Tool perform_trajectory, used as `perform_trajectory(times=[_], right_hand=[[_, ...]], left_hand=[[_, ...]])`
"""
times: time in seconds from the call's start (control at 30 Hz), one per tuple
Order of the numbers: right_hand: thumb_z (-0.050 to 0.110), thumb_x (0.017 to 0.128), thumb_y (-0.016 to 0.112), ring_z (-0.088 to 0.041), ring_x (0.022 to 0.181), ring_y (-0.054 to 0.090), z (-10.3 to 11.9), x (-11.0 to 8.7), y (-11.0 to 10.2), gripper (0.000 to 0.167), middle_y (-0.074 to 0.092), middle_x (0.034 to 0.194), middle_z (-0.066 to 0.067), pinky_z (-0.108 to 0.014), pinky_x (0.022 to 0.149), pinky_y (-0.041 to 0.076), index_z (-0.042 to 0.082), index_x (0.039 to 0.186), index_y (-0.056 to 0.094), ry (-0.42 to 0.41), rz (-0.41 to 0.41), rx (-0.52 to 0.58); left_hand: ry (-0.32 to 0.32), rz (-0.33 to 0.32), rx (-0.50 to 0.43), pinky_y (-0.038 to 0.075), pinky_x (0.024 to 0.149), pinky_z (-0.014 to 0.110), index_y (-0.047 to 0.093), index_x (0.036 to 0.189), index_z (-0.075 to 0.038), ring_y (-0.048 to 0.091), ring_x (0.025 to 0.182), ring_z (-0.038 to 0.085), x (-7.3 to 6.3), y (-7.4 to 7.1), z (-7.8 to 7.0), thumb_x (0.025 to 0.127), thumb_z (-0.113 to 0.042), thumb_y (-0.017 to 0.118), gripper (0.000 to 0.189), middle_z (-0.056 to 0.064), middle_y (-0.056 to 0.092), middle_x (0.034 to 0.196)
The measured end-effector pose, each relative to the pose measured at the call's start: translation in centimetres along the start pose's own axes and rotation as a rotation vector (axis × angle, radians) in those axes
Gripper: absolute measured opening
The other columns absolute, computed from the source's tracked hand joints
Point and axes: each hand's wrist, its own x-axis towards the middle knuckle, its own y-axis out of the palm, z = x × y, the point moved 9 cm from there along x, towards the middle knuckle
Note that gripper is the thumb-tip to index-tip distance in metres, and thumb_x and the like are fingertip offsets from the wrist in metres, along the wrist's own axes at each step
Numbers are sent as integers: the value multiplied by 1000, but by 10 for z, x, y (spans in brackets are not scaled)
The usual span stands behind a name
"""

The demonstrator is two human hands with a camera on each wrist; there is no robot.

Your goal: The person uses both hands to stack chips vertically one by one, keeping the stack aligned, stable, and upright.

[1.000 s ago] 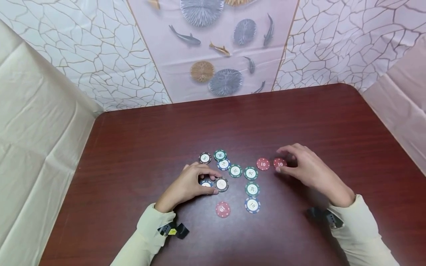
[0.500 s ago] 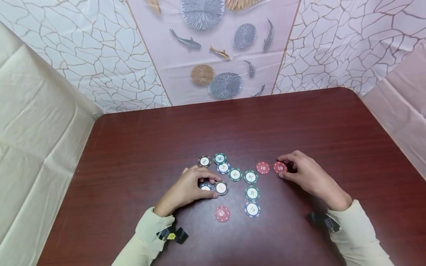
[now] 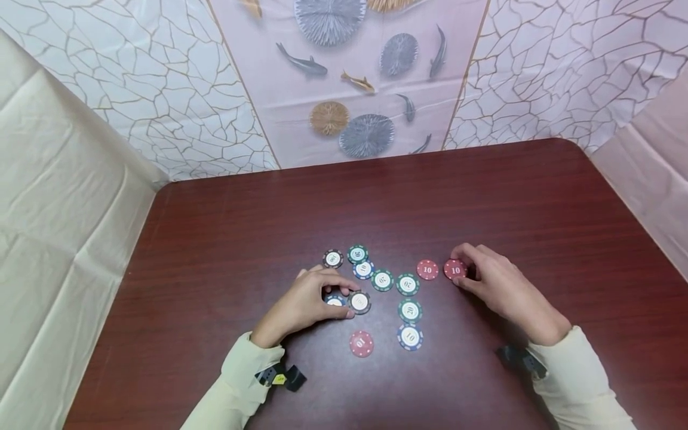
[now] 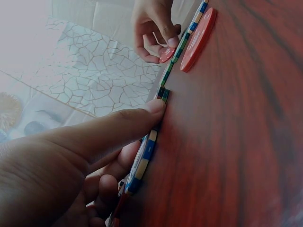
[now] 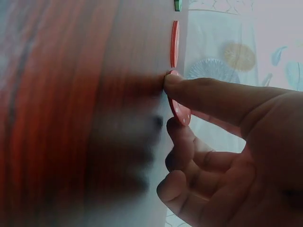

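My left hand [image 3: 303, 303] pinches the edges of a black-rimmed 100 poker chip [image 3: 359, 303] between thumb and index finger; the chip is at the table surface. Partly hidden beneath those fingers lies a blue-rimmed poker chip [image 3: 335, 300]. My right hand [image 3: 497, 279] pinches a red 10 poker chip [image 3: 455, 269] at the right end of the layout. In the right wrist view that red chip [image 5: 182, 113] is tilted, one side raised off the table. Just left of it another red 10 chip [image 3: 427, 270] lies flat.
Green 20 chips [image 3: 410, 310] and blue 10 chips [image 3: 411, 337] lie between my hands. Another black 100 chip [image 3: 333, 258] is farther back, and a red chip [image 3: 361, 344] lies nearer me. The dark wooden table [image 3: 242, 221] meets patterned cloth [image 3: 183, 89] behind.
My right fingers have closed from around the red chip onto its edges, and its near side has lifted slightly. My left hand stays on the black chip.
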Motion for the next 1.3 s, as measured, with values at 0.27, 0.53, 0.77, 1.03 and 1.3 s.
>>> perform_trajectory(times=[0.27, 0.53, 0.77, 1.03, 1.3], right_hand=[[9, 87, 85, -25, 87, 58, 4, 0, 0, 42, 67, 102, -12, -45, 77, 50, 0, 126, 71, -28, 7, -4], [11, 87, 87, -26, 86, 60, 6, 2, 4, 47, 70, 108, -18, -45, 76, 52, -6, 127, 69, -17, 21, -20], [11, 86, 88, -24, 87, 59, 6, 2, 4, 42, 68, 100, -11, -45, 78, 52, -3, 122, 74, -46, 1, -25], [14, 85, 89, -25, 90, 59, 5, 0, -9, 41, 68, 100, -8, -45, 78, 48, 2, 122, 77, -47, -87, -8], [12, 82, 91, -23, 91, 59, 16, 1, -9, 40, 67, 98, -4, -42, 78, 45, 6, 120, 78, -79, -162, 27]], left_hand=[[-16, 4, -8, 32, 93, 39, 82, 114, -30, 56, 98, 5, 0, 1, 3, 77, -27, 96, 40, -22, 67, 89], [-19, 4, -7, 32, 92, 39, 82, 114, -30, 56, 95, 5, -1, -1, 4, 78, -27, 96, 39, -21, 67, 89], [-28, 21, -1, 32, 93, 39, 81, 115, -30, 56, 97, 7, 1, 1, 5, 80, -29, 95, 37, -21, 67, 90], [-11, 23, -21, 31, 93, 40, 81, 115, -31, 54, 97, 6, 6, 2, 1, 81, -30, 94, 36, -21, 66, 91], [-12, 13, -13, 31, 92, 39, 81, 115, -31, 55, 96, 6, 0, 0, 3, 81, -29, 94, 37, -21, 67, 91]])
